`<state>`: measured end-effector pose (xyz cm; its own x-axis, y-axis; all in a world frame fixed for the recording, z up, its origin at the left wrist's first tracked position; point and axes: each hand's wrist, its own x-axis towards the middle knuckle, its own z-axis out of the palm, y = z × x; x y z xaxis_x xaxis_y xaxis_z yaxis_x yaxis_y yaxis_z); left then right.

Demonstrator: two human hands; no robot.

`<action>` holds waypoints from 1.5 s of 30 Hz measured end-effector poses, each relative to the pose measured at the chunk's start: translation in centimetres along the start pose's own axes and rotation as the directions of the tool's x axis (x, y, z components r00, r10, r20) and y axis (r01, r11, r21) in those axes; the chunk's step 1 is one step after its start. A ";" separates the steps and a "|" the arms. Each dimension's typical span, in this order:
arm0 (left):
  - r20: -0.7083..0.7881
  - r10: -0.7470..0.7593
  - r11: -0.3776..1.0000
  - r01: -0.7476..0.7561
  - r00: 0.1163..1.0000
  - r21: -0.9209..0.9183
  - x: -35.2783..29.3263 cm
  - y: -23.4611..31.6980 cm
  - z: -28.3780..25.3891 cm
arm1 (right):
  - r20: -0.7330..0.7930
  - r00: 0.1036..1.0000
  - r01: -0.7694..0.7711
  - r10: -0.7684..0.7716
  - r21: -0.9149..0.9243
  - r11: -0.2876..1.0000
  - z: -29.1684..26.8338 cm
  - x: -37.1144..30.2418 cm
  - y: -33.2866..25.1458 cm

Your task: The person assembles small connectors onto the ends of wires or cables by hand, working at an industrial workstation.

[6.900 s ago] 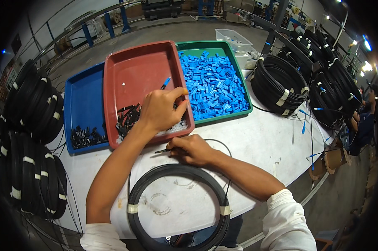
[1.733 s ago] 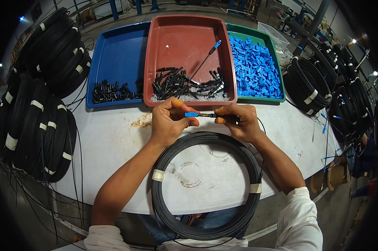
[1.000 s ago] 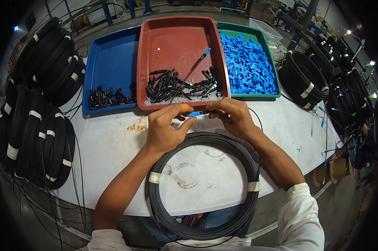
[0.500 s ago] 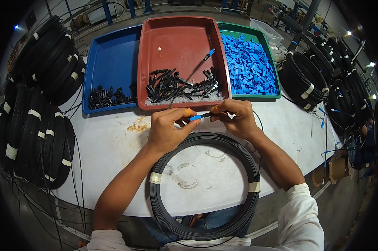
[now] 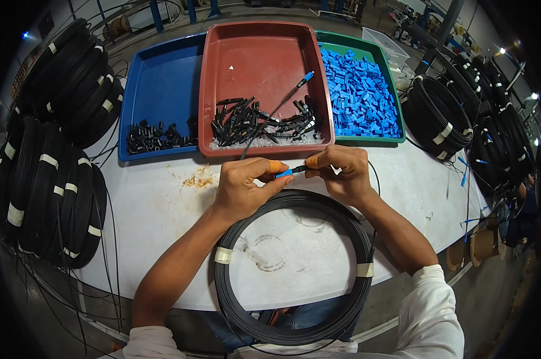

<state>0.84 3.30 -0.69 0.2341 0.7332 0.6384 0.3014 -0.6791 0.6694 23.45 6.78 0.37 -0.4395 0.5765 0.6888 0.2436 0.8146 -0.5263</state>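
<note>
Between thumb and fingers, my left hand (image 5: 240, 186) pinches a small blue connector housing (image 5: 284, 173). My right hand (image 5: 347, 173) grips the black connector end (image 5: 298, 169) on a thin black cable; it meets the blue housing end to end. How deep one sits in the other is too small to tell. Orange wraps cover a finger on each hand. Just below my hands, a coil of black cable (image 5: 223, 284) bound with pale tape lies on the white table (image 5: 162, 239), its near side overhanging the edge above my lap.
Beyond my hands stand a blue tray (image 5: 162, 69) with small black parts, a red tray (image 5: 261, 54) with black connector pieces and a finished-looking cable end, and a green tray (image 5: 399, 128) of blue housings. Cable coils (image 5: 37, 197) crowd the left; more coils (image 5: 438, 113) sit right.
Both hands have shifted slightly right with the connector pieces. The fingers of my right hand have moved on the black end, and more of its orange wrap shows.
</note>
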 end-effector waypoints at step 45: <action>-0.195 -0.057 0.965 0.104 0.979 0.240 1.0 4.3 2.3 | 0.212 0.895 -0.436 0.393 0.221 0.873 -0.6 0.8 -2.3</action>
<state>4.49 1.18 1.94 0.0319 0.7495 0.6612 0.5366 -0.5710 0.6213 23.05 5.39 2.43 -0.4812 0.8223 0.3037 0.2130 0.4457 -0.8695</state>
